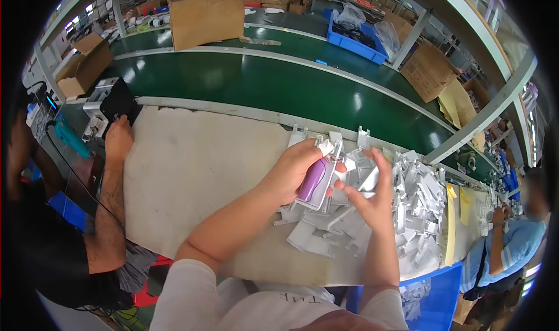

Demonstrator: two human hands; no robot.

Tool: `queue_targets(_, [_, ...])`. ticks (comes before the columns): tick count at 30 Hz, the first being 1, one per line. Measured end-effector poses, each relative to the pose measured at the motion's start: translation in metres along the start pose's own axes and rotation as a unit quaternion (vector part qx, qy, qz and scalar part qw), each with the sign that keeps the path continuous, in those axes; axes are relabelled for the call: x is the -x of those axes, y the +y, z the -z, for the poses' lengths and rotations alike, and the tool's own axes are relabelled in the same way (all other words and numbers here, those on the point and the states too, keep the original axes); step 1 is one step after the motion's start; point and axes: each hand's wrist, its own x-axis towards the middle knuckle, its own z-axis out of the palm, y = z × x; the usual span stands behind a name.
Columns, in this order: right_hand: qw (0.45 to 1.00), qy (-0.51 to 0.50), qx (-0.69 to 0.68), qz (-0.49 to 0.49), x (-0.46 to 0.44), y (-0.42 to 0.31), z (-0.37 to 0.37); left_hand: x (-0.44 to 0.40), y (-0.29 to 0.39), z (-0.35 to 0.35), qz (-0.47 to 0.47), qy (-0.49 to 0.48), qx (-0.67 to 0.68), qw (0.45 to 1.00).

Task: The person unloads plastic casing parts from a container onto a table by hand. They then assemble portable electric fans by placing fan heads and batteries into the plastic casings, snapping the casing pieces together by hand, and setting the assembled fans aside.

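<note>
My left hand is wrapped round a purple piece with a white plastic frame beside it, held over the near side of the bench. A small white part shows at its fingertips. Just to the right, my right hand has its thumb and fingers spread apart, with nothing between them. Under and around both hands lie many white plastic parts, heaped thickest to the right.
A green conveyor runs behind the bench. A blue bin stands below the front edge. One person's arm reaches in at left; another person sits at right. Cardboard boxes and a blue crate are at the back.
</note>
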Motion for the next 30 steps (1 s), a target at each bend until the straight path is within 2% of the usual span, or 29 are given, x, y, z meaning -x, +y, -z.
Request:
queue_targets(1, [1.000, -0.006, 0.006, -0.002, 0.003, 0.001, -0.005, 0.005, 0.001, -0.006, 0.055, -0.018, -0.014, 0.998])
queue_targets(3, [0.979, -0.096, -0.157, -0.092, 0.011, 0.002, -0.018, 0.009, 0.001, -0.016, 0.087, -0.036, 0.010, 0.995])
queue_targets(4, [0.966, -0.091, -0.204, -0.133, 0.017, 0.007, -0.019, 0.010, -0.001, -0.019, 0.092, -0.065, 0.020, 0.993])
queue_targets(5, [0.966, -0.091, -0.200, -0.134, 0.020, 0.011, -0.016, 0.010, -0.002, -0.019, 0.095, -0.093, 0.030, 0.991])
queue_targets(7, [0.952, -0.056, -0.236, -0.186, 0.023, 0.016, -0.011, 0.007, -0.003, -0.015, 0.099, -0.103, 0.006, 0.990])
queue_targets(9, [0.963, -0.042, -0.200, -0.174, 0.024, 0.020, -0.007, 0.007, -0.003, -0.015, 0.083, -0.095, -0.018, 0.992])
queue_targets(10, [0.994, 0.038, -0.080, -0.063, 0.020, 0.026, 0.000, 0.006, -0.001, -0.018, 0.082, -0.066, -0.055, 0.993])
queue_targets(11, [0.991, 0.117, 0.043, 0.053, 0.018, 0.031, 0.005, 0.002, -0.006, -0.015, 0.085, -0.062, -0.052, 0.993])
queue_targets(12, [0.981, 0.114, 0.134, 0.077, 0.018, 0.027, 0.012, -0.002, -0.014, -0.012, 0.030, -0.053, -0.190, 0.980])
queue_targets(13, [0.983, 0.108, 0.133, 0.070, 0.019, 0.030, 0.014, -0.005, -0.020, -0.011, -0.020, -0.044, -0.323, 0.945])
queue_targets(15, [0.967, 0.123, 0.172, 0.144, 0.017, 0.038, 0.013, -0.006, -0.025, -0.008, 0.021, -0.043, -0.325, 0.944])
queue_targets(18, [0.960, 0.112, 0.202, 0.161, 0.017, 0.040, 0.012, -0.007, -0.025, -0.007, 0.049, -0.033, -0.414, 0.908])
queue_targets(21, [0.964, 0.113, 0.184, 0.157, 0.016, 0.034, 0.012, -0.011, -0.024, -0.004, 0.073, 0.005, -0.421, 0.904])
queue_targets(23, [0.979, 0.076, 0.110, 0.153, 0.015, 0.032, 0.013, -0.015, -0.029, 0.005, 0.069, -0.004, -0.392, 0.918])
queue_targets(28, [0.973, 0.110, 0.152, 0.132, 0.017, 0.040, 0.010, -0.013, -0.030, 0.005, 0.064, -0.051, -0.317, 0.945])
queue_targets(30, [0.968, 0.108, 0.174, 0.144, 0.017, 0.040, 0.010, -0.012, -0.025, 0.004, 0.079, -0.038, -0.391, 0.916])
